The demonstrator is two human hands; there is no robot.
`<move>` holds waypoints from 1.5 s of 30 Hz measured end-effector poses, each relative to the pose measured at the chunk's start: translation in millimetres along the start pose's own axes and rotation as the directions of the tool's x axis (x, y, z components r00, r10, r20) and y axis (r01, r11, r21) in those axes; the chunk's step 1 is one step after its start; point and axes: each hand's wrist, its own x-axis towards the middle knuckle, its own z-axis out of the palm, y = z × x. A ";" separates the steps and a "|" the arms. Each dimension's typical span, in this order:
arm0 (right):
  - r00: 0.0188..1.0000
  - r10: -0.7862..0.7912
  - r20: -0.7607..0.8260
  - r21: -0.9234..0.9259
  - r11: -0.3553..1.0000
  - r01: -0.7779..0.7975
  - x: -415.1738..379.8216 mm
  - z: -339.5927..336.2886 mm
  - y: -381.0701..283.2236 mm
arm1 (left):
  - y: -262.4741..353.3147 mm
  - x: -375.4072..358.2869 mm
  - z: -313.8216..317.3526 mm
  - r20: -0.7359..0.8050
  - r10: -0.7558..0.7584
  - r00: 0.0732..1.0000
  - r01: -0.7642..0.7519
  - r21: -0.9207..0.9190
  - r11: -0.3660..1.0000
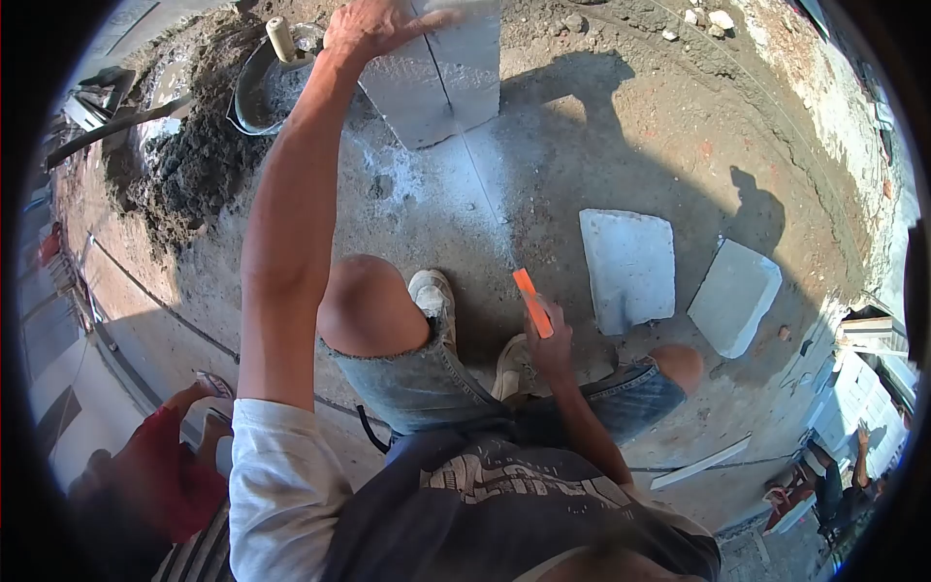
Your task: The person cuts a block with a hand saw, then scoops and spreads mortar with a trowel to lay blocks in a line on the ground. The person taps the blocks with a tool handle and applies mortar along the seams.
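Note:
My left hand (367, 27) grips the upper left edge of a pale grey building block (470, 73), with its thumb reaching across the face. A dark narrow cut runs down the block from its top. My right hand (551, 339) is closed around the orange handle of a handsaw (532, 303), low between my knees. The saw's blade, seen almost edge-on, points up toward the block and meets the lower end of the cut. White dust coats the ground beneath the block and along the blade.
Two cut block pieces, one whitish (630, 272) and one greyer (737, 297), lie to the right. At upper left, a bucket (254, 92) stands beside wet mortar (194, 165). A person in red (175, 456) is at lower left; another person (839, 485) is at lower right.

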 end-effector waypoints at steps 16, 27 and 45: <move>0.988 -0.140 -0.071 0.134 0.980 0.148 106.9 53.8 -10.5 | 19.8 -14.7 -11.0 -0.068 0.044 0.997 -0.040 0.059 0.997; 0.997 -0.033 -0.072 0.146 0.988 0.044 23.9 34.8 24.1 | -9.5 7.3 19.5 -0.068 0.036 0.997 -0.034 0.031 0.999; 0.998 0.014 -0.053 0.112 0.994 -0.008 140.9 83.5 -25.1 | 13.3 -2.2 -14.1 0.006 0.097 0.995 -0.095 0.268 0.959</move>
